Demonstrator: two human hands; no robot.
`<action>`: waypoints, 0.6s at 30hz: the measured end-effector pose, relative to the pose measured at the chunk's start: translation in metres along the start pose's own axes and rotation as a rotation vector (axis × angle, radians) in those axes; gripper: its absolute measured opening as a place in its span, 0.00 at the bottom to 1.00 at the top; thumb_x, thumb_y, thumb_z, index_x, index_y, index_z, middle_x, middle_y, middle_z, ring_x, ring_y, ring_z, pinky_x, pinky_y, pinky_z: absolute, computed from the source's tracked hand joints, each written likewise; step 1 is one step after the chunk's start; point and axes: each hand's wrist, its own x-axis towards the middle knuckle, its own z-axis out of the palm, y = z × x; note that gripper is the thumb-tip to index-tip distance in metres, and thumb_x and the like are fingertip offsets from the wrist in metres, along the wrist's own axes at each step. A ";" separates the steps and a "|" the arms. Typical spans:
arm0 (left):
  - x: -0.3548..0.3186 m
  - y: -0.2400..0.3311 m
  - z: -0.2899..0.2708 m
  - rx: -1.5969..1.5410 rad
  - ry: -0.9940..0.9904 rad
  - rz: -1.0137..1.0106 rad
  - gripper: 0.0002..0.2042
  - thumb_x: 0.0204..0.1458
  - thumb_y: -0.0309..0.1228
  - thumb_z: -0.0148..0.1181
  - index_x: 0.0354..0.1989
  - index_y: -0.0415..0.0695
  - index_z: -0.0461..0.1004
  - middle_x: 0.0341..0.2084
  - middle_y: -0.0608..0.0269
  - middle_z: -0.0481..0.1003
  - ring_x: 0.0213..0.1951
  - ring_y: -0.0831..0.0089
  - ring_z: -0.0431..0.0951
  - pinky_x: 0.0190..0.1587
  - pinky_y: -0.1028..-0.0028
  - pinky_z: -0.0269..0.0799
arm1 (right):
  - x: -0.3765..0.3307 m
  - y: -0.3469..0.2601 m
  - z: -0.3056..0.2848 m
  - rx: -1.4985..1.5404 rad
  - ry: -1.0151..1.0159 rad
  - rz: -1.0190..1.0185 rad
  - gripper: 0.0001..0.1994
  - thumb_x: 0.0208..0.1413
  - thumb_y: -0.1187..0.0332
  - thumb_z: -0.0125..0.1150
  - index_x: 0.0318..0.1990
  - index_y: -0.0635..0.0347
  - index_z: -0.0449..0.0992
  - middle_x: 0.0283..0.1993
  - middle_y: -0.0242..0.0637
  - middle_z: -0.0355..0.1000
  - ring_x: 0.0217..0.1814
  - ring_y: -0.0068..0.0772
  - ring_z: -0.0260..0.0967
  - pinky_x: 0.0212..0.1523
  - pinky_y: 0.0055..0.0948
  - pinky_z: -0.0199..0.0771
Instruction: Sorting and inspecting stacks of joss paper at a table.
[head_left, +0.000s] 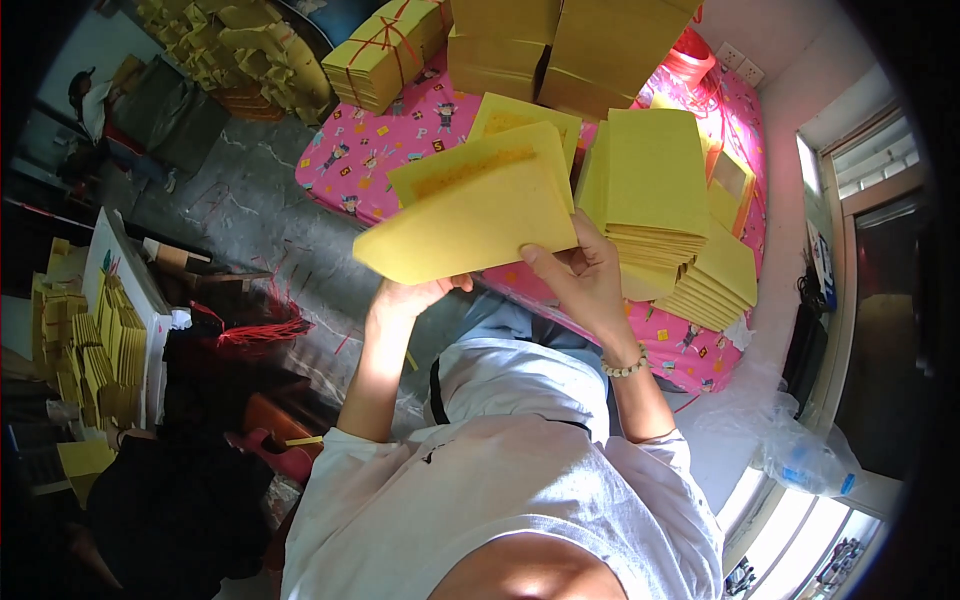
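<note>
In front of my body I hold a flat yellow paper envelope (470,225), tilted, its left end lower. My left hand (415,292) grips its lower edge from beneath, with most fingers hidden behind the paper. My right hand (585,272) pinches the lower right corner, thumb on the near face. Just behind the held piece shows another yellow paper piece (420,178) with brownish-orange marks; whether it is in my hands I cannot tell. Right of my right hand lies a stack of yellow envelopes (655,165), with a second fanned stack (712,285) beside it.
A pink patterned cloth (385,150) covers the table, which bears a red-tied yellow bundle (385,60) and tall brown-yellow stacks (605,50). Red strings (262,325) hang at left near a white table (160,350) with more stacks. Another person (170,510) is at lower left.
</note>
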 end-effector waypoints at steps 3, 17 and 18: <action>0.006 -0.002 0.014 0.071 -0.056 0.076 0.24 0.57 0.44 0.53 0.56 0.41 0.66 0.47 0.51 0.74 0.45 0.60 0.77 0.41 0.62 0.78 | 0.002 -0.002 0.003 0.181 0.041 0.082 0.12 0.51 0.75 0.65 0.43 0.67 0.75 0.41 0.33 0.70 0.43 0.20 0.69 0.42 0.20 0.73; 0.026 0.067 0.062 1.077 -0.103 0.051 0.30 0.51 0.26 0.62 0.62 0.36 0.59 0.55 0.58 0.68 0.56 0.74 0.68 0.58 0.73 0.62 | 0.018 -0.038 -0.010 -0.427 -0.140 -0.038 0.08 0.48 0.75 0.63 0.36 0.68 0.75 0.33 0.30 0.69 0.35 0.20 0.66 0.40 0.20 0.68; 0.030 0.065 0.062 1.033 -0.042 0.001 0.29 0.49 0.21 0.62 0.61 0.35 0.59 0.54 0.60 0.69 0.55 0.76 0.68 0.58 0.73 0.63 | 0.020 -0.040 -0.011 -0.507 -0.133 -0.055 0.10 0.48 0.75 0.63 0.39 0.67 0.74 0.35 0.31 0.69 0.37 0.22 0.68 0.41 0.21 0.68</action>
